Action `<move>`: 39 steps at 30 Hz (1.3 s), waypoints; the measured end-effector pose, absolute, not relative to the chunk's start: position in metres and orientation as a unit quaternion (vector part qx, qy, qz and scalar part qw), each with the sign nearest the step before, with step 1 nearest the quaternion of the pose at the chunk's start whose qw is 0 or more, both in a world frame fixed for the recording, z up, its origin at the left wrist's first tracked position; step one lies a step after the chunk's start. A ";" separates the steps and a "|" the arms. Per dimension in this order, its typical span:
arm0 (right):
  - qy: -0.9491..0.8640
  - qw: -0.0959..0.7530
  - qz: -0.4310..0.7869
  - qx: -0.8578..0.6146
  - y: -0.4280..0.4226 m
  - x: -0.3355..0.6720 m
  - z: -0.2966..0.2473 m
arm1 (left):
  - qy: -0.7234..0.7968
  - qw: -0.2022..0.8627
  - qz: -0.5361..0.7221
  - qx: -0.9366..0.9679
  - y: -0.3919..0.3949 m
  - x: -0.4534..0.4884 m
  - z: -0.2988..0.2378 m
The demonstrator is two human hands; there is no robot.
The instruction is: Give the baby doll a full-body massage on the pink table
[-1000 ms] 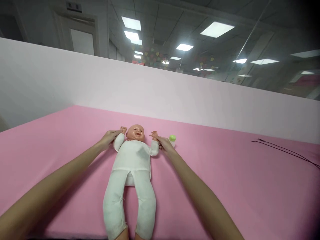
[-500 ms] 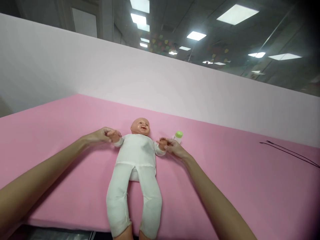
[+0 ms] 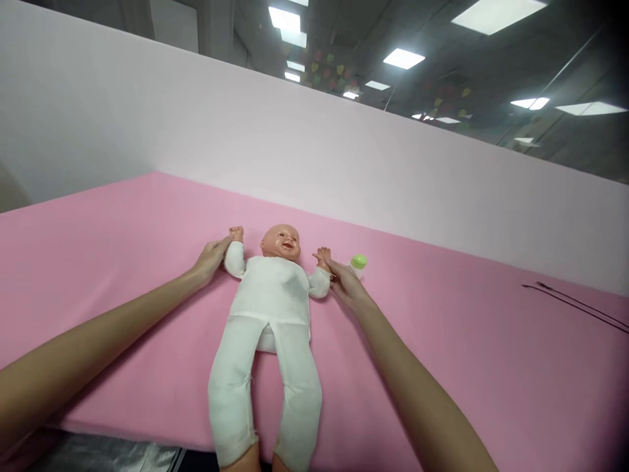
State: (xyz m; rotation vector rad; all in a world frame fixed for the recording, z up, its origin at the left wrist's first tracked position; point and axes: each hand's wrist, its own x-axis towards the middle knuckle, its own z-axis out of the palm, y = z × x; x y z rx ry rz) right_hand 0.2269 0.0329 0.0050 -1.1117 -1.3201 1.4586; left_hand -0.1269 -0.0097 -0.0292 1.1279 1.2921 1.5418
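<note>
A baby doll [image 3: 270,295] with a white cloth body lies on its back on the pink padded surface [image 3: 122,367], its head away from me and its feet at the near edge. My left hand [image 3: 212,259] is closed around the wrist of the doll's arm on the left, which is bent upward. At the other side, my right hand [image 3: 345,280] grips the doll's other arm near its wrist. Both doll hands show above my fingers, palms up. Just behind my right hand is a small bottle with a light green cap [image 3: 358,261], partly hidden by it.
Thin black cords [image 3: 580,305] lie on the pink surface at the right. A white wall panel [image 3: 314,157] rises along the back, with dark glass [image 3: 344,46] reflecting ceiling lights above it. Below the near left edge is something silvery [image 3: 113,452].
The doll's arms have swung upward toward its head, carried by my two hands. Its left-side hand has risen the most. The camera view has shifted slightly.
</note>
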 end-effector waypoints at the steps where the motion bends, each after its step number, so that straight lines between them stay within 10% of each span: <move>1: -0.506 0.428 0.578 -0.476 0.042 0.221 0.004 | 0.542 0.372 0.625 0.421 -0.005 -0.123 -0.032; 11: -0.559 0.378 0.553 -0.488 0.049 0.215 0.010 | 0.488 0.426 0.600 0.469 -0.006 -0.139 -0.030; 20: -0.815 0.212 0.420 -0.339 -0.013 0.255 0.005 | 0.336 0.441 0.337 0.761 -0.032 -0.166 -0.002; 30: -0.622 0.416 0.495 -0.442 0.009 0.238 -0.029 | 0.423 0.431 0.516 0.608 -0.031 -0.136 -0.017; 39: -0.592 0.396 0.495 -0.498 0.029 0.218 -0.028 | 0.542 0.401 0.505 0.539 -0.021 -0.129 -0.029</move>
